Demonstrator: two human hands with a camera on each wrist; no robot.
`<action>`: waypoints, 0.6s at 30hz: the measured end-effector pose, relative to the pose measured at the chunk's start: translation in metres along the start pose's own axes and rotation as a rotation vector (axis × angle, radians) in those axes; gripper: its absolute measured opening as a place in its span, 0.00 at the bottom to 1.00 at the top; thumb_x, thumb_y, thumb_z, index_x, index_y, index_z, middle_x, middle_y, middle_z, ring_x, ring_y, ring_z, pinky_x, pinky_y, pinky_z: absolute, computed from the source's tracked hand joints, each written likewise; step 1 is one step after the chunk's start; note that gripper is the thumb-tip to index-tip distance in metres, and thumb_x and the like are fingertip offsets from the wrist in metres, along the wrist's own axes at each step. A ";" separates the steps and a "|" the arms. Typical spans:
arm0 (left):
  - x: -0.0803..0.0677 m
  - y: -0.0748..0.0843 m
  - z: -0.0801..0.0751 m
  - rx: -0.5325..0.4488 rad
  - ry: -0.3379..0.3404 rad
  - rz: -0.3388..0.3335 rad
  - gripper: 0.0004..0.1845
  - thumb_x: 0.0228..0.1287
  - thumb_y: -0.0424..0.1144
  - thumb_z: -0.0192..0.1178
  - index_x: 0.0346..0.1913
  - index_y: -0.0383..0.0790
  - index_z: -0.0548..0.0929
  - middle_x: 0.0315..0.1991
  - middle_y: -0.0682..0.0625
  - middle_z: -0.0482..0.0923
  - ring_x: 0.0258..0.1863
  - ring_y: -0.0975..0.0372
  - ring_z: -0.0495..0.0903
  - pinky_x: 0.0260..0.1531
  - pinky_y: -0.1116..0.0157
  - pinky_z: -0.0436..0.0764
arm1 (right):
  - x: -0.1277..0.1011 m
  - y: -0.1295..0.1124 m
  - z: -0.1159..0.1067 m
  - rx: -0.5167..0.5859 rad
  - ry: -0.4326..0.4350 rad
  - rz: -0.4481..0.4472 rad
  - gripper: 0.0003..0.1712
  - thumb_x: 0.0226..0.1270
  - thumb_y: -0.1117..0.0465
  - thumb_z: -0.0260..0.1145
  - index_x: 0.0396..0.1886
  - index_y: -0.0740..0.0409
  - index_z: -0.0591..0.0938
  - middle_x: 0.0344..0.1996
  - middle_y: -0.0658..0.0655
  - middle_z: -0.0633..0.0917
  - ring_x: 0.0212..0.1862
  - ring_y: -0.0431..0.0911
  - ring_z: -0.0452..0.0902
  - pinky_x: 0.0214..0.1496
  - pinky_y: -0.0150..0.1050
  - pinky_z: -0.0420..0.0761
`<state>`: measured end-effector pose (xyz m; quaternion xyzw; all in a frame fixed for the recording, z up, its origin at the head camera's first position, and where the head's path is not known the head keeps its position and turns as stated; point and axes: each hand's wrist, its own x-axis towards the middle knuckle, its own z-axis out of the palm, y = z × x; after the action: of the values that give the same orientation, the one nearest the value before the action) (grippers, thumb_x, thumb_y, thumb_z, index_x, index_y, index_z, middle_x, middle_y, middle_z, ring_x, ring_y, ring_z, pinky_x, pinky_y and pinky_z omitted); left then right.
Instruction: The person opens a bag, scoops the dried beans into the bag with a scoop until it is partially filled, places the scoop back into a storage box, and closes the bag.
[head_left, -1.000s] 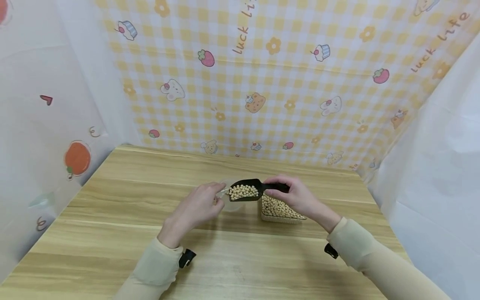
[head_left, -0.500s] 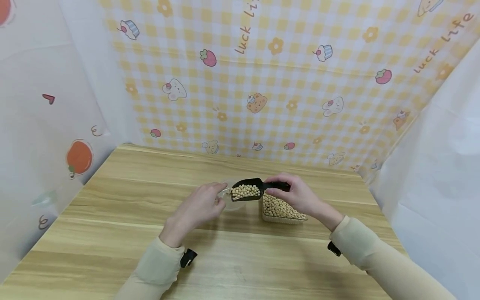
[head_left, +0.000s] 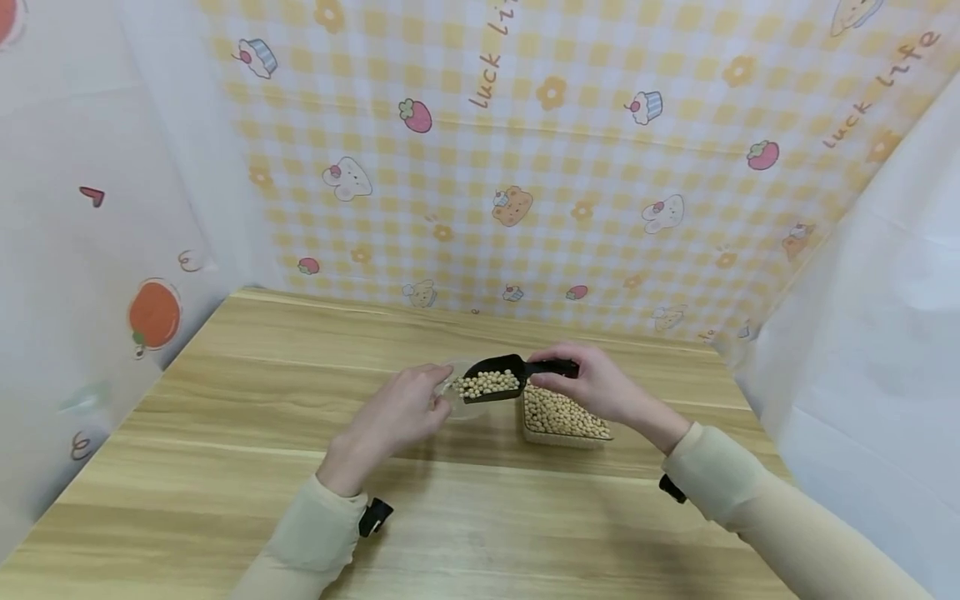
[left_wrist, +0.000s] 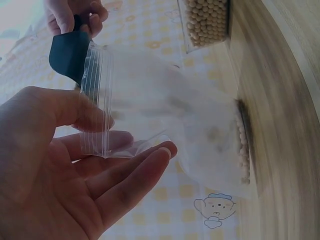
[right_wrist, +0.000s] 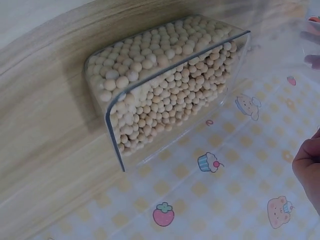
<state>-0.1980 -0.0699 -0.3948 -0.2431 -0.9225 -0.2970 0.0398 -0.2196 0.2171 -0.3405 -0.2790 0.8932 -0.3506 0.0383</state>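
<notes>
Since a second ago the black scoop has edged slightly toward the clear zip bag, its load of round tan beans now at the bag's mouth. Nearest, the left hand pinches the bag's ribbed zip strip between thumb and loosely curved fingers. Just right, the right hand curls round the scoop's handle. Beneath it on the wood-grain table stands a clear rectangular tub heaped with beans.
</notes>
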 end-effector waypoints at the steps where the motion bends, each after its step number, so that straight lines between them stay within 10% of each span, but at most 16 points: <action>1: 0.000 0.000 0.000 0.002 0.001 0.002 0.27 0.60 0.34 0.55 0.63 0.29 0.75 0.62 0.38 0.74 0.18 0.67 0.66 0.46 0.62 0.76 | 0.001 -0.001 -0.001 -0.010 -0.002 -0.003 0.21 0.65 0.53 0.68 0.55 0.56 0.83 0.53 0.52 0.83 0.58 0.49 0.76 0.61 0.51 0.72; 18: -0.002 0.001 -0.002 0.005 -0.001 0.001 0.26 0.60 0.33 0.55 0.63 0.29 0.76 0.61 0.39 0.75 0.15 0.68 0.63 0.31 0.65 0.76 | 0.015 -0.031 -0.017 -0.207 -0.075 -0.090 0.16 0.64 0.56 0.70 0.51 0.54 0.86 0.44 0.50 0.86 0.43 0.43 0.79 0.46 0.44 0.77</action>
<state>-0.1958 -0.0712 -0.3934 -0.2436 -0.9231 -0.2948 0.0402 -0.2222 0.2014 -0.3060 -0.3342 0.9091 -0.2473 0.0269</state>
